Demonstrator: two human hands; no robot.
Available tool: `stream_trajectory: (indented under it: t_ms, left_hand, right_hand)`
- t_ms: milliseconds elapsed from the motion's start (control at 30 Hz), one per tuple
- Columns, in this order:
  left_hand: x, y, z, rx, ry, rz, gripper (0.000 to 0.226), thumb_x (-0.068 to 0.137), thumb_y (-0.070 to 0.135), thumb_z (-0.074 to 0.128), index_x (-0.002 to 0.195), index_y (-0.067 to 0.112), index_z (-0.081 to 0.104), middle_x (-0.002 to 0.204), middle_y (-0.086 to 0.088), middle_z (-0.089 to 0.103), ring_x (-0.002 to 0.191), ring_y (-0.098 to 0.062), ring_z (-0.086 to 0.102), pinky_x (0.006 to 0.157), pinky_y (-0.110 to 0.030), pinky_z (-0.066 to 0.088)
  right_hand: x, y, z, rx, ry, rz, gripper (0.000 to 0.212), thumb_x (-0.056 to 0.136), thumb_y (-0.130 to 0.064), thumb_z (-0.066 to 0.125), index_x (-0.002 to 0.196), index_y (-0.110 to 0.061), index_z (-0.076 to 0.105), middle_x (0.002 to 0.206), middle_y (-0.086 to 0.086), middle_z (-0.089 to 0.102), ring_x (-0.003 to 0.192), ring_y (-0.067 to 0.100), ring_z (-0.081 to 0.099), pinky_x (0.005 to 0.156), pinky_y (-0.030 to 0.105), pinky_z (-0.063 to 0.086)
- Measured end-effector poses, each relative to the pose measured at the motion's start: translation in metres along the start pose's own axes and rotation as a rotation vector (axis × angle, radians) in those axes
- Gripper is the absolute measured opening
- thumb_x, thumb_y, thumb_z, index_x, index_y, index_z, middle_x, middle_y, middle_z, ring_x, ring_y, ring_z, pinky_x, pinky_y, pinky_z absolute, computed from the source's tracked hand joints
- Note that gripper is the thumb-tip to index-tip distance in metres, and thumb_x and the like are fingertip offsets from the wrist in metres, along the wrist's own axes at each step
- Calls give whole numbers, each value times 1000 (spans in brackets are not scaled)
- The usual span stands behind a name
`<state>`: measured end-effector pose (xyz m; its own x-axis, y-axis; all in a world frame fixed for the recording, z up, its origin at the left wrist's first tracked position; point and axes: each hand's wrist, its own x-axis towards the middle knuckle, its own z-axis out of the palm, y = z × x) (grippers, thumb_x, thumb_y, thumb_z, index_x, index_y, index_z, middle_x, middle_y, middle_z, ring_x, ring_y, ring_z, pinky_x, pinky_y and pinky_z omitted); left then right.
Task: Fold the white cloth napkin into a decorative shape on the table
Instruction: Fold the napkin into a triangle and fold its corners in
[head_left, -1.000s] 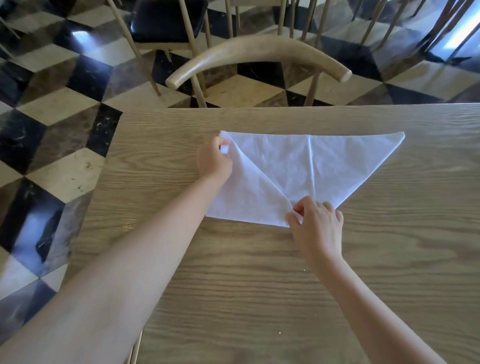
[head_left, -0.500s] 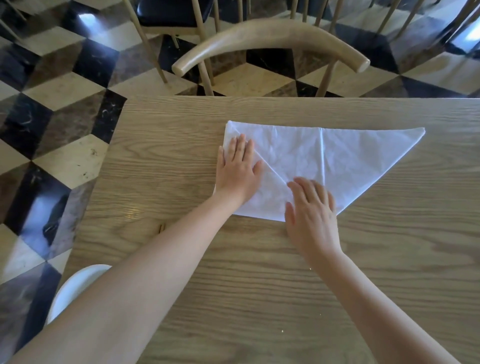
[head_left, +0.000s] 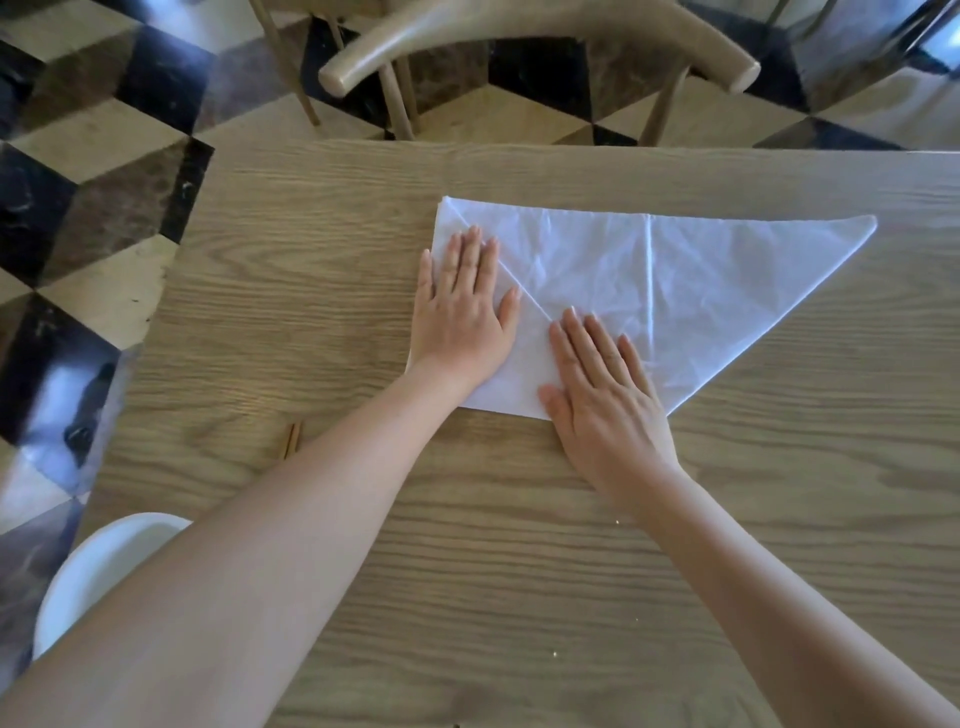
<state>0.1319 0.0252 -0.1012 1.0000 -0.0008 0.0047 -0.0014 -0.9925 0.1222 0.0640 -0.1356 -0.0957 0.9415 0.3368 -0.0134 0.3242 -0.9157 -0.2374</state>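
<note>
The white cloth napkin (head_left: 649, 291) lies flat on the wooden table (head_left: 519, 545). Its left corner is folded down over the middle, and its right point stretches out toward the right. A crease runs down its centre. My left hand (head_left: 462, 317) lies flat, palm down, on the folded left flap. My right hand (head_left: 608, 410) presses flat on the napkin's lower tip, fingers spread along the diagonal fold edge. Neither hand grips the cloth.
A wooden chair (head_left: 540, 41) with a curved backrest stands just past the table's far edge. The table's left edge drops to a chequered floor (head_left: 78, 208). A white rounded seat (head_left: 98, 571) shows at lower left. A small brown object (head_left: 292, 439) lies near my left forearm.
One second ago both hands pinched the napkin's left corner and lower tip. They have since let go and laid flat on the fold. The view has tilted down a little.
</note>
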Motion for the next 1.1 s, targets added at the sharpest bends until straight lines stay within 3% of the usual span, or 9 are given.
stream_trajectory:
  t_ms: [267, 433, 700, 800, 967, 1100]
  left_hand:
    - [-1, 1, -3, 1, -7, -5, 61, 96, 43, 18, 148, 13, 4, 158, -5, 1, 144, -17, -6, 117, -42, -7]
    - [10, -7, -6, -13, -51, -57, 66, 94, 49, 18, 148, 18, -1, 158, 4, -4, 143, -10, -9, 116, -44, -9]
    - [25, -16, -12, 51, -91, -126, 61, 95, 45, 10, 147, 17, -6, 157, 3, -11, 143, -19, -14, 114, -49, -11]
    - [17, 12, -13, 19, -65, -87, 60, 97, 42, 11, 147, 14, -5, 157, -2, -11, 143, -19, -16, 114, -49, -13]
    - [-10, 73, 2, -102, -120, 111, 61, 96, 45, 13, 147, 16, -3, 158, -1, -7, 143, -16, -13, 115, -45, -13]
    - [-9, 70, 6, -56, -73, 109, 68, 88, 48, 4, 148, 16, 3, 158, -2, 1, 144, -17, -5, 113, -44, -13]
  right_hand:
    - [0, -3, 0, -16, 13, 26, 58, 94, -40, 23, 146, -13, 22, 154, 4, 20, 143, 15, 11, 115, 36, 6]
    - [-5, 1, -2, -22, -4, 57, 58, 95, -44, 25, 146, -17, 19, 155, 0, 16, 143, 13, 10, 116, 35, 6]
    - [-18, 36, -15, -15, -14, 265, 65, 90, -52, 3, 148, -23, 6, 154, -11, -2, 141, 3, -8, 114, 24, -14]
    - [-8, 49, -20, -15, 15, 373, 71, 86, -53, -1, 148, -18, 3, 156, -6, -4, 140, 4, -11, 113, 24, -15]
    - [20, 57, -17, -23, -30, 130, 66, 89, -49, 9, 147, -18, 16, 155, -4, 9, 141, 7, -1, 115, 27, -6]
    - [35, 101, -28, -30, -53, 164, 71, 85, -58, 5, 147, -26, 4, 152, -14, -5, 140, 1, -9, 116, 28, -6]
